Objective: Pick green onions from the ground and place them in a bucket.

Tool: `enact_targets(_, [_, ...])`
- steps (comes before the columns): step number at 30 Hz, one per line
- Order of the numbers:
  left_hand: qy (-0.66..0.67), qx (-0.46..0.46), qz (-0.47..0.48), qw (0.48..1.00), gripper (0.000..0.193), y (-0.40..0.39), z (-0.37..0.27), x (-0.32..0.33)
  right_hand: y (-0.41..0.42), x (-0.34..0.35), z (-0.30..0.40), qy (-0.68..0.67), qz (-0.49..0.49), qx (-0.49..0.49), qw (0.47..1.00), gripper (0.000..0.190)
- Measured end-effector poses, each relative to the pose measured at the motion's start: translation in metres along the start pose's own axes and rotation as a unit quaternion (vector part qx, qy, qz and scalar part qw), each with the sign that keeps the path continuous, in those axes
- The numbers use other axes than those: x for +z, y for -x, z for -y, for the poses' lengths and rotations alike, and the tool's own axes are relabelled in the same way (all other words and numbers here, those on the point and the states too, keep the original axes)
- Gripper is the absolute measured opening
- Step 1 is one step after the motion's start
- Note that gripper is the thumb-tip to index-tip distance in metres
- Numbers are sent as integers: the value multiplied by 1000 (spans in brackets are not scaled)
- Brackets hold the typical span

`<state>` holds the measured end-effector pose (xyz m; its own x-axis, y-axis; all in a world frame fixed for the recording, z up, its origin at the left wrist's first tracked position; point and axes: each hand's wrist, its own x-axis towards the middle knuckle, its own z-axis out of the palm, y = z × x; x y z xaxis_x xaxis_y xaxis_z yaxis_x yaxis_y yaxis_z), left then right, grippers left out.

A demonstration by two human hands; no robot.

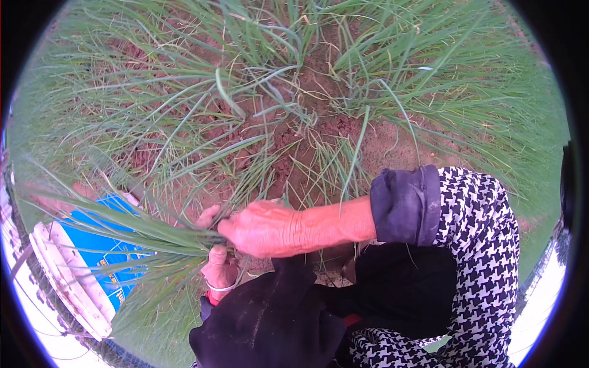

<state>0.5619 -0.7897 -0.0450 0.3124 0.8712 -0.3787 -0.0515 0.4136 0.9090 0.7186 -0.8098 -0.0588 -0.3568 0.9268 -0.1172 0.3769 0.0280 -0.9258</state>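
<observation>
A bunch of long green onion-like leaves [170,237] fans out to the left from both hands. My left hand [220,271], with a pale band at its wrist, closes round the base of the bunch from below, its thumb showing; part of it is hidden behind the leaves and the other hand. Slightly blurred, my right hand [260,228] meets it there from the right, its fingers bent onto the base of the same bunch. What its fingertips pinch is too small to tell.
A blue and white plastic bucket [87,267] lies tilted at the left, behind the leaf tips. Dense green onion-like plants [441,87] grow ahead and on both sides, with reddish-brown soil [382,142] between them. Dark cloth and my checked sleeve fill the bottom.
</observation>
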Motion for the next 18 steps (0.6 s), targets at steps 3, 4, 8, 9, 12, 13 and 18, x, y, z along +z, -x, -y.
enact_targets(3, [-68, 7, 29, 997, 37, 2, 2, -17, 17, -6, -3, -17, 41, -31, 999, 18])
enact_targets(4, [-61, 35, -13, 997, 30, 2, -5, -20, 28, -22, -4, -16, 65, -19, 998, 19])
enact_targets(8, [34, 70, -163, 983, 19, -14, -37, -62, 92, -142, 12, -110, 122, 170, 972, 21])
enact_targets(9, [59, 94, -185, 977, 17, -17, -36, -83, 107, -166, 20, -132, 105, 188, 968, 21])
enact_targets(12, [44, 83, -228, 969, 16, -13, -8, -121, 161, -208, 42, -229, 84, 314, 917, 21])
enact_targets(13, [10, 44, -253, 966, 16, -13, -1, -132, 178, -210, 38, -263, 91, 334, 901, 19])
enact_targets(18, [144, -164, -218, 951, 18, -29, 87, -117, 247, -115, -62, 324, -33, 273, 905, 16])
